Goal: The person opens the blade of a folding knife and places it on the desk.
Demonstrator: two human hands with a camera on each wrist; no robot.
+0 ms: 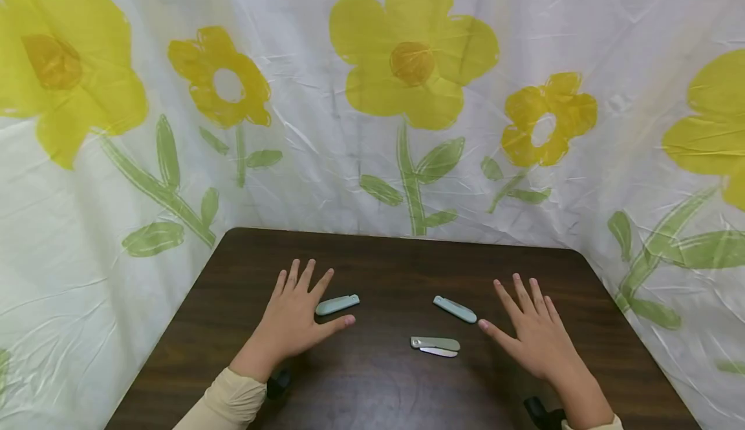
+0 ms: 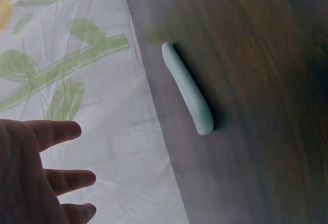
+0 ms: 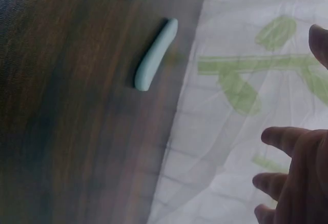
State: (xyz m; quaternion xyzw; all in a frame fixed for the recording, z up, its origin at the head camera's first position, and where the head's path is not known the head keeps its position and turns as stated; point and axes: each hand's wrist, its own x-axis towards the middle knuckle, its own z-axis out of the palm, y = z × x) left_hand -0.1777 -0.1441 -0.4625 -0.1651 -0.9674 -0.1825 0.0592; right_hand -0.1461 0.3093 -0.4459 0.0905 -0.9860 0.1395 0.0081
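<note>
Below centre, grey knife point(image 1: 433, 344): blade point(image 1: 440, 353) showing; we should pinch only the handle point(image 1: 438, 343).
Lower left, left hand point(image 1: 293, 321): spread, gripping nothing, just beside a blue knife point(image 1: 337, 305).
Lower right, right hand point(image 1: 537, 338): likewise loose, near another blue knife point(image 1: 456, 310).

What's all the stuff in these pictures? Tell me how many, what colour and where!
Table: 1, dark brown, across the lower middle
Flowered sheeting: at least 1 piece, white with yellow flowers and green leaves, around the table
Left folding knife: 1, pale blue, on the table
Right folding knife: 1, pale blue, on the table
Partly open folding knife: 1, grey-green with silvery blade, nearest the person
Wrist gear: 2 pieces, black, low in the head view
Sleeves: 2, cream, bottom edge, right one barely showing
Left hand: 1, bare, beside the left knife
Right hand: 1, bare, beside the right knife
</note>
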